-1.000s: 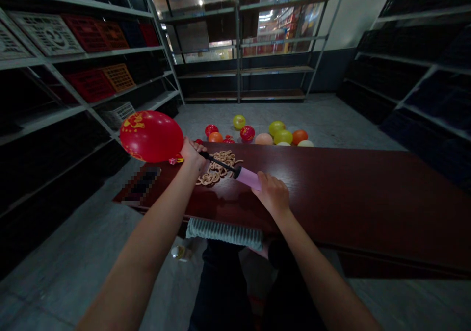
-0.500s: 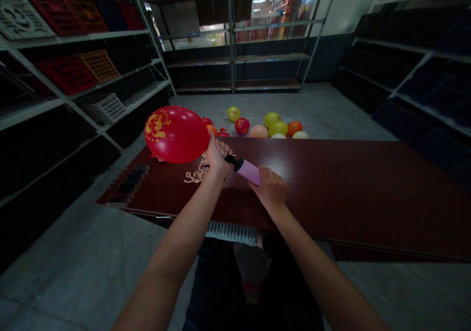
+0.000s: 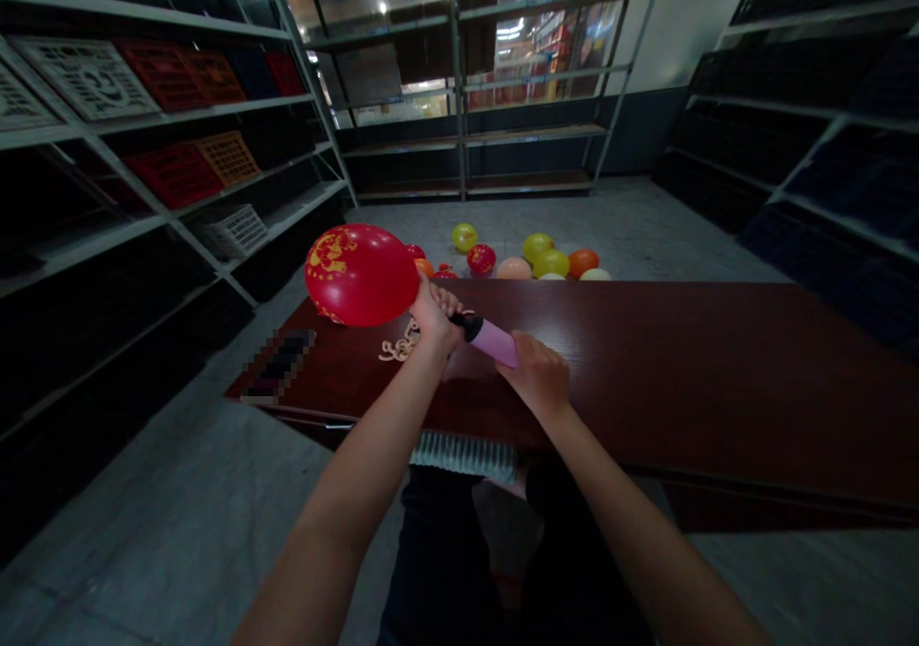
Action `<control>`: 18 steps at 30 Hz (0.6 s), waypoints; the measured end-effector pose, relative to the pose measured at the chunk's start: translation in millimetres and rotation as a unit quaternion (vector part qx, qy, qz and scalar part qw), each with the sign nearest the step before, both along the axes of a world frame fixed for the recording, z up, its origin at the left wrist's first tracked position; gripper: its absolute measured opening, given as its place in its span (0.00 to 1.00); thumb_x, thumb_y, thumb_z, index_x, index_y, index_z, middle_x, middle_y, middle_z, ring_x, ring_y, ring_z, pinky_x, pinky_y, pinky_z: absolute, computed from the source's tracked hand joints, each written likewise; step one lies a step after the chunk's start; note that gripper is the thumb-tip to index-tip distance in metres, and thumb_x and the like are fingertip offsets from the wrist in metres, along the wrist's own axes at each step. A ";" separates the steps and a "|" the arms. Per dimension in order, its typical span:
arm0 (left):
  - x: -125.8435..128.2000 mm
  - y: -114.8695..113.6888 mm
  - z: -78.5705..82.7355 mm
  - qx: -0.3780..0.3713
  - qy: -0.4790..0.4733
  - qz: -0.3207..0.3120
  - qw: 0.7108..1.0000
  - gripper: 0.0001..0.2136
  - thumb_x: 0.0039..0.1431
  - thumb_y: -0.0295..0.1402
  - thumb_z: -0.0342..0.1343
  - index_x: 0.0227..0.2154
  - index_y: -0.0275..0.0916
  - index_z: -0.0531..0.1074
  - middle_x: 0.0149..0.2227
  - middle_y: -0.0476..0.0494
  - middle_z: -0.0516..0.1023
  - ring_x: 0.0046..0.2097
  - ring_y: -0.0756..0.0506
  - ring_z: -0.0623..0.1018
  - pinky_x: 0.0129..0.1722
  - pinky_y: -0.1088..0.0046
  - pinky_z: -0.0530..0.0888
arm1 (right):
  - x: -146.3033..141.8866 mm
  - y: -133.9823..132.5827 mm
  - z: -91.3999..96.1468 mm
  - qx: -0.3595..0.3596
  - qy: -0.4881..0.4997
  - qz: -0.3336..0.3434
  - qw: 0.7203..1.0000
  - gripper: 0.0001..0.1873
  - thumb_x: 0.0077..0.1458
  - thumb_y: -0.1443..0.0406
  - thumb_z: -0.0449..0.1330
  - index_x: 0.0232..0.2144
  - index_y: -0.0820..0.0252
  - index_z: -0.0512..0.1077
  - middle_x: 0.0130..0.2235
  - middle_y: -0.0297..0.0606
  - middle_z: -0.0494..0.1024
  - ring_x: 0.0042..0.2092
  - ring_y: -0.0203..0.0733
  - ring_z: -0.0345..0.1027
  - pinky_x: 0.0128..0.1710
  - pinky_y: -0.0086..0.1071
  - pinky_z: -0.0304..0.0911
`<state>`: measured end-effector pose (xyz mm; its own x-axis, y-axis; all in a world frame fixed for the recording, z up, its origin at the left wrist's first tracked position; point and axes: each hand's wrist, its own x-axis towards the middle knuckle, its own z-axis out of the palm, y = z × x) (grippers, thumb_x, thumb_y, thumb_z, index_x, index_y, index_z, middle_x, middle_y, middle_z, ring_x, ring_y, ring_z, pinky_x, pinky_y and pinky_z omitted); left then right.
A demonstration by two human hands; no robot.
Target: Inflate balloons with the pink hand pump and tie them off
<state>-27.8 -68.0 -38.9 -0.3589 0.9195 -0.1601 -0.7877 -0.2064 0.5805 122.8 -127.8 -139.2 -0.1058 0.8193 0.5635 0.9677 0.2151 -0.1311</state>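
A red balloon [image 3: 361,275] with yellow print floats inflated above the dark wooden table [image 3: 682,368]. My left hand [image 3: 437,316] is closed round the balloon's neck, where it meets the black nozzle of a pink hand pump [image 3: 491,339]. My right hand [image 3: 535,375] is wrapped round the pump's rear end. A small heap of tan uninflated balloons [image 3: 399,345] lies on the table just under and left of my left hand.
Several inflated balloons [image 3: 535,256], red, yellow, green and orange, lie on the floor beyond the table. Metal shelves with plastic crates [image 3: 176,167] line the left wall; dark shelves stand at the right and back. A pixelated flat object [image 3: 280,368] rests on the table's left end.
The balloon and my left hand have moved right, closer to my right hand, and the pump has been pushed in so that less of it shows. The balloon looks slightly larger.
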 end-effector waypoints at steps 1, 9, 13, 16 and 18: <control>-5.1 0.8 0.7 -0.002 -0.004 0.006 1.000 0.27 0.75 0.40 0.47 0.18 0.40 0.46 0.13 0.56 0.45 0.15 0.54 0.49 0.17 0.75 0.52 | -0.6 -0.1 -0.6 0.002 -0.006 0.006 1.000 0.15 0.56 0.59 0.65 0.45 0.58 0.75 0.36 0.38 0.81 0.34 0.42 0.72 0.32 0.34 0.51; -88.0 19.7 27.2 -0.050 0.010 0.064 0.997 0.24 0.73 0.39 0.48 0.21 0.40 0.47 0.14 0.57 0.47 0.14 0.55 0.51 0.17 0.77 0.54 | -4.8 2.7 -7.2 0.018 -0.040 0.031 0.999 0.15 0.59 0.60 0.61 0.48 0.56 0.75 0.35 0.39 0.81 0.35 0.44 0.72 0.33 0.35 0.54; -115.6 26.4 42.4 -0.057 0.004 0.094 0.994 0.22 0.74 0.37 0.46 0.22 0.41 0.47 0.15 0.58 0.46 0.14 0.55 0.51 0.16 0.77 0.54 | -4.1 3.3 -6.8 0.018 -0.036 0.038 0.998 0.16 0.59 0.60 0.61 0.49 0.58 0.75 0.35 0.39 0.80 0.35 0.44 0.71 0.34 0.35 0.54; -116.4 32.4 38.4 -0.043 0.006 0.100 0.994 0.22 0.73 0.38 0.48 0.23 0.41 0.48 0.15 0.57 0.47 0.14 0.55 0.52 0.16 0.77 0.55 | -1.4 3.5 -4.2 0.007 -0.031 0.018 0.999 0.15 0.59 0.60 0.63 0.47 0.58 0.75 0.36 0.39 0.81 0.36 0.44 0.71 0.34 0.35 0.53; -107.8 36.6 29.9 -0.032 0.010 0.088 0.996 0.23 0.73 0.39 0.49 0.22 0.41 0.48 0.16 0.56 0.47 0.15 0.54 0.52 0.17 0.76 0.56 | 0.5 3.9 -2.6 0.001 -0.030 0.000 1.000 0.15 0.58 0.60 0.64 0.46 0.58 0.75 0.36 0.39 0.81 0.36 0.44 0.71 0.34 0.35 0.52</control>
